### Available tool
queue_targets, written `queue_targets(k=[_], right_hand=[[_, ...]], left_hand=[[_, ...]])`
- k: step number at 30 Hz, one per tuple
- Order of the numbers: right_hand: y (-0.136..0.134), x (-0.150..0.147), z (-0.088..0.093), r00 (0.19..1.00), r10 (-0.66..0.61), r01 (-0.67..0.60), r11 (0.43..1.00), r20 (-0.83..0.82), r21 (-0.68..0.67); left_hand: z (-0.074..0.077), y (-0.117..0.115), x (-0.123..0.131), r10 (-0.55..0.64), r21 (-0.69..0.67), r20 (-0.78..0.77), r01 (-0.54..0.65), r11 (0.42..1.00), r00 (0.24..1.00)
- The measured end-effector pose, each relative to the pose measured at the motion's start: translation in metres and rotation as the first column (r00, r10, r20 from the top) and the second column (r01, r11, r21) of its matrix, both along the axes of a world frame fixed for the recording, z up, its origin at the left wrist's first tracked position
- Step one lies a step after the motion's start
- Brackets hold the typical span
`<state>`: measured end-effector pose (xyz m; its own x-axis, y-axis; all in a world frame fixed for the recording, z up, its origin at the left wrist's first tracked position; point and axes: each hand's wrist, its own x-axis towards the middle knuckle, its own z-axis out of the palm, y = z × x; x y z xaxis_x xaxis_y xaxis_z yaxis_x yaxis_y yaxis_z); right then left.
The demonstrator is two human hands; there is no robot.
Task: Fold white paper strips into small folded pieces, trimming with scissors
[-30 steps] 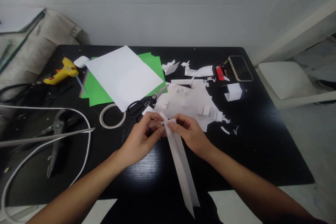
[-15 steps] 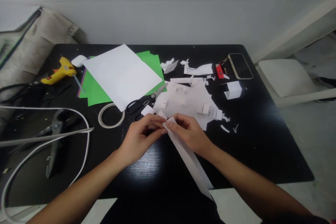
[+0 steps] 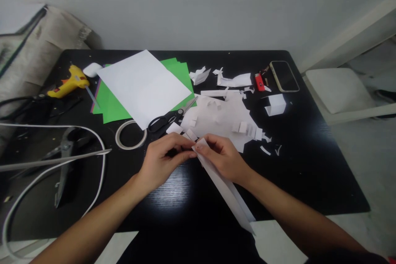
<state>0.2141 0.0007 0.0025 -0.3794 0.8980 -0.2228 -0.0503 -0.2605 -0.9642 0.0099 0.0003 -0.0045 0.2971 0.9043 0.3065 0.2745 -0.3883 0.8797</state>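
A long folded strip of white paper (image 3: 223,183) slants from my hands down toward the table's front edge. My right hand (image 3: 227,159) is closed on its upper end, thumb lying on top. Against the same end, my left hand (image 3: 163,159) pinches with thumb and fingertips at the paper's left corner. Just beyond the hands lies a cut white sheet (image 3: 213,117) with small folded paper tabs on it. Black-handled scissors (image 3: 171,117) rest at its left, blades pointing away to the right. Small white paper pieces (image 3: 175,128) sit near my left fingers.
Farther left are a roll of tape (image 3: 119,142), a white sheet on green paper (image 3: 116,109), a yellow glue gun (image 3: 70,83), pliers (image 3: 64,169) and a white cable (image 3: 103,165). Paper scraps (image 3: 238,81), a red lighter (image 3: 259,82), a folded paper box (image 3: 276,105) and a phone (image 3: 284,76) lie right.
Both hands keep their hold on the paper strip and have barely moved. The strip's lower end has swung slightly to the right.
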Motion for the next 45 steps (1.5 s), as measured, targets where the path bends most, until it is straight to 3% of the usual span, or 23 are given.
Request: queue_targets(k=[7,18,45], right_hand=[[-0.0019,-0.0010,0.0014,1.000,-0.010,0.010,1.000,0.003,-0.012],[-0.0025,-0.0015,0.0014,0.999,-0.022,0.022,1.000,-0.028,-0.007],[-0.0041,-0.0018,-0.0004,0.999,-0.026,0.026,1.000,0.037,0.007]], left_hand=[[-0.0032,-0.0023,0.0007,0.021,0.063,0.000,-0.021,0.998,1.000],[-0.0003,0.0001,-0.0016,-0.046,0.090,0.040,0.042,0.995,0.998],[-0.0007,-0.0025,-0.0009,-0.019,0.033,0.017,0.018,0.999,1.000]])
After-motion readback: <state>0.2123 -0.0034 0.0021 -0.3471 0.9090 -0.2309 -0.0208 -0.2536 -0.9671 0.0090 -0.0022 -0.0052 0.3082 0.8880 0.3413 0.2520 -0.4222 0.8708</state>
